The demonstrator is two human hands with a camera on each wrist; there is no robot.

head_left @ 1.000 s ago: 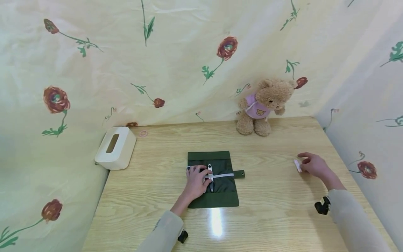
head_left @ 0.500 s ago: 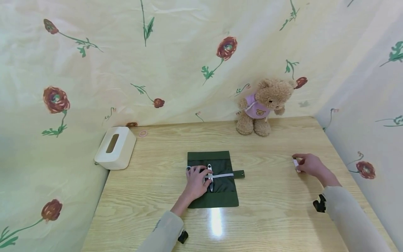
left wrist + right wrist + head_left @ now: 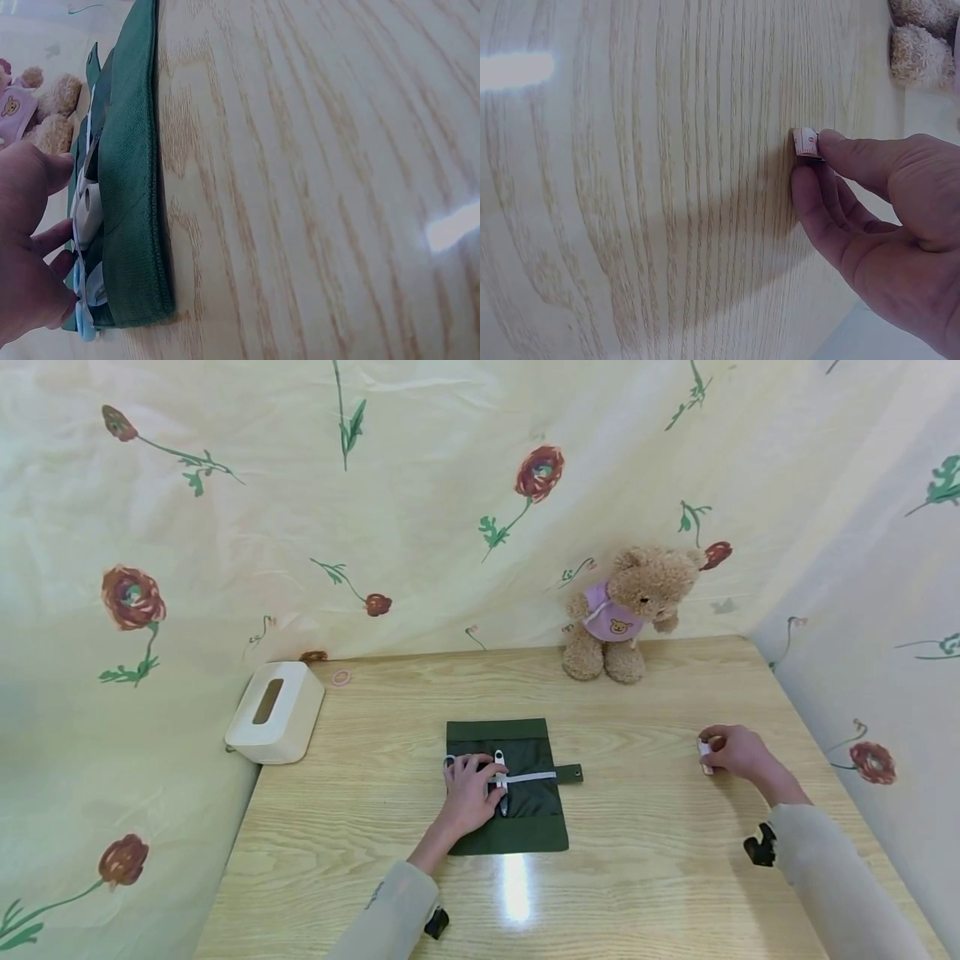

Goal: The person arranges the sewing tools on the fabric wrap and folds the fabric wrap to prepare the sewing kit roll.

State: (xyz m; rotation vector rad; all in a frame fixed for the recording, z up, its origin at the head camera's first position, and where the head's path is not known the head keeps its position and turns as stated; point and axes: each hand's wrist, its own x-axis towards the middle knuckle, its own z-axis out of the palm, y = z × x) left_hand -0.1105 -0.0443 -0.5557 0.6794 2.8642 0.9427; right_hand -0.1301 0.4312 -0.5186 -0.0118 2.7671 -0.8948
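Note:
A dark green fabric roll-up case (image 3: 525, 835) lies unrolled on the table, a pale elastic band (image 3: 536, 776) running across it. My left hand (image 3: 467, 797) rests on its left half, fingers spread over the band and the things under it. Beside the fingertips is a slim white tool with a dark tip (image 3: 501, 764). A light blue handle loop (image 3: 85, 326) pokes out at the case's end in the left wrist view. Far to the right, my right hand (image 3: 742, 753) pinches a rolled-up white tape measure with red marks (image 3: 806, 142) between thumb and fingers, at the table surface.
A teddy bear (image 3: 615, 627) in a lilac shirt sits against the back wall. At the back left stands a white tissue box (image 3: 288, 718), with a small pink ring (image 3: 341, 677) beside it. A snap tab (image 3: 572, 774) sticks out from the case's right side.
My right hand has shifted slightly left and closed its thumb and fingers on the tape measure, which now stands turned more upright in the view. The left hand has stayed on the case.

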